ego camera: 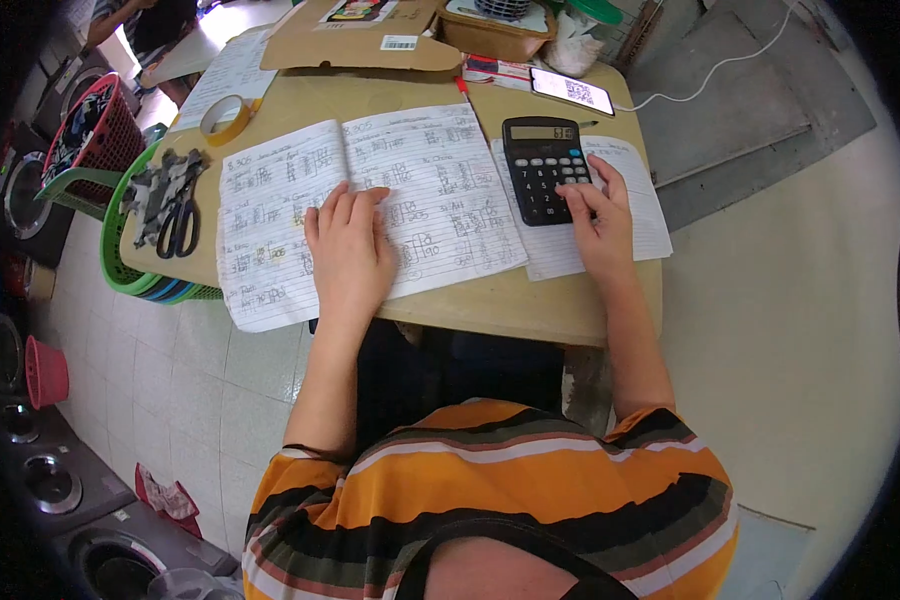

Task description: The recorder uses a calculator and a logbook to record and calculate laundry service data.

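An open ruled notebook with handwritten columns lies before me on the table. My left hand rests on it near the centre fold, fingers apart and holding nothing. To the right, a black desk calculator sits on a loose ruled sheet. My right hand is at the calculator's right side, with a fingertip over the lower keys and another finger by its upper right edge. Whether a key is pressed cannot be told. Digits show on the calculator's display.
A lit phone on a white cable, a cardboard box and a plastic tub stand along the back. Left are a tape roll, scissors and grey cloth scraps. Laundry baskets and washers flank the table; another person is at upper left.
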Available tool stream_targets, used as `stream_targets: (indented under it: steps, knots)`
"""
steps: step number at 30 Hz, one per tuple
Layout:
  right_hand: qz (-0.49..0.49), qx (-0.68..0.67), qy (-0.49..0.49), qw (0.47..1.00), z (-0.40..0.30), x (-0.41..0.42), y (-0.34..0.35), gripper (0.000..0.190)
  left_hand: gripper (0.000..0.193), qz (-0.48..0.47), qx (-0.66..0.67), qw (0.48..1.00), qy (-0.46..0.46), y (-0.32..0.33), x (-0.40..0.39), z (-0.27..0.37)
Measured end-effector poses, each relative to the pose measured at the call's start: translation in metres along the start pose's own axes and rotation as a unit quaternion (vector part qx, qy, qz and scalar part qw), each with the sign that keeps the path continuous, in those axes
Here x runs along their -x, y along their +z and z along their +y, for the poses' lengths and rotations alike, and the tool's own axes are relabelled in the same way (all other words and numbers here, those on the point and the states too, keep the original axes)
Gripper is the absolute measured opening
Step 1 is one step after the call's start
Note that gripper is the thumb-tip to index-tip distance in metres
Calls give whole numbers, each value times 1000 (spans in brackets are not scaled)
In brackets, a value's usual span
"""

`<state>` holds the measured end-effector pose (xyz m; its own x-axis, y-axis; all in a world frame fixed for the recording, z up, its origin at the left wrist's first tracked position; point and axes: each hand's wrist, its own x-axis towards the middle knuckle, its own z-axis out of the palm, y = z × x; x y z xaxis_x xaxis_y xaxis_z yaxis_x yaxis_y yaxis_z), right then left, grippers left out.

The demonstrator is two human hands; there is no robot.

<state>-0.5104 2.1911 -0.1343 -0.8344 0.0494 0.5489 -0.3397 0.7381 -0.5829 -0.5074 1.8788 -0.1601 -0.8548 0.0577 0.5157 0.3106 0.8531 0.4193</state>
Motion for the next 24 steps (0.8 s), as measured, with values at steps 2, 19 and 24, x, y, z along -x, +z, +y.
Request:
stream_targets:
  steps: [2, 19, 24]
  knots:
    - [-2, 19, -71, 997, -7, -1, 1, 14, 27, 0, -3, 1000, -3, 1, 0, 0]
    - [19, 86, -96, 991, 2, -6, 5, 10, 27, 0, -1, 1000, 3, 2, 0, -2]
    - [-65, 107, -98, 987, -5, 5, 3, 14, 26, 4, 9, 1000, 5, 1, -1, 0]
